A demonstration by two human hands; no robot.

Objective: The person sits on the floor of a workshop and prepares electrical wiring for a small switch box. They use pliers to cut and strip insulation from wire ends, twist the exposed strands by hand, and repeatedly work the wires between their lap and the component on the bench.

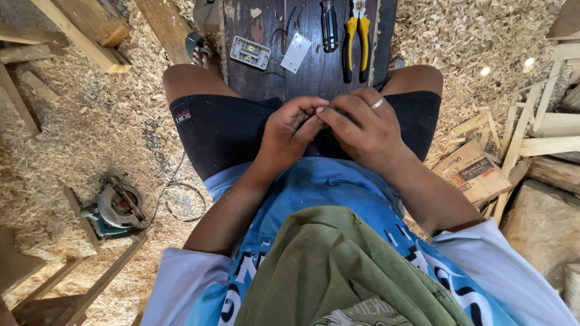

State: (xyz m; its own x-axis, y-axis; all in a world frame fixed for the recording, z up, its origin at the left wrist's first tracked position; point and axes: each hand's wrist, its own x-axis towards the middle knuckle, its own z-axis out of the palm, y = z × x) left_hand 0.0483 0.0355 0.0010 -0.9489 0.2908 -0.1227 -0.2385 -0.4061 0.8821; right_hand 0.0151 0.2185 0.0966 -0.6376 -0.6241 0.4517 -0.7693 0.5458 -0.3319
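From the head camera, the left hand [289,134] and the right hand [362,127] meet over the lap, just at the near edge of a dark wooden board [308,54]. The fingertips of both hands pinch together on something very small; what it is I cannot tell, because the fingers hide it. The right hand wears a ring.

On the board, well apart from the hands, lie yellow-handled pliers [356,45], a dark screwdriver [328,25], a white cover plate [296,52] and a white switch base [249,52]. Between these and the hands the board is bare.

The ground is covered with wood shavings [90,133]. A circular saw [115,209] lies at the person's left, and wooden planks [78,30] and a cardboard box [471,172] are around.
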